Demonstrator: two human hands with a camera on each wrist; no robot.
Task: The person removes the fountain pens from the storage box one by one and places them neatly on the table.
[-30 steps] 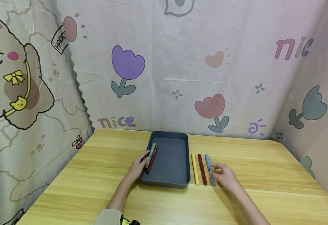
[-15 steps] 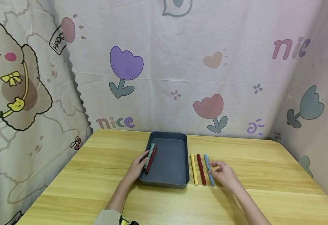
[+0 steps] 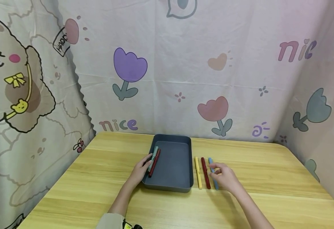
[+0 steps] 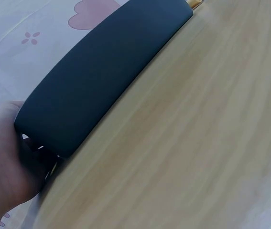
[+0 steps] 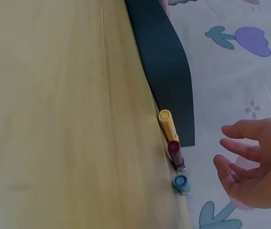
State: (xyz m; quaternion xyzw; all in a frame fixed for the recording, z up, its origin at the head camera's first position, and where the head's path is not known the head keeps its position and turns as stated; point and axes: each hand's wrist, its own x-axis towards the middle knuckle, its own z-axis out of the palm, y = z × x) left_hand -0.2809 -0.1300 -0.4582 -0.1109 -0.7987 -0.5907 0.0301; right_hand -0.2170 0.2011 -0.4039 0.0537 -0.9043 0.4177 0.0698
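Note:
A dark grey tray [image 3: 174,163] lies on the wooden table, with a teal pen [image 3: 156,149] and a dark red pen [image 3: 154,163] along its left side. My left hand [image 3: 139,170] holds the tray's left wall, fingers over the rim beside the teal pen. To the right of the tray lie a yellow pen [image 3: 198,173], another dark red pen [image 3: 205,173] and a blue pen [image 3: 216,184], side by side. Over the blue pen hovers my right hand [image 3: 225,176], covering its middle. In the right wrist view, that hand [image 5: 259,160] has loosely bent fingers with nothing between them.
The wooden table [image 3: 258,171] extends to both sides and in front of the tray. Behind it hangs a printed cloth [image 3: 167,63] with tulips and lettering, reaching down to the table's back edge.
My right hand has shifted slightly left, further over the blue pen. The left hand, the tray and the pens keep their places; the head view sways a little.

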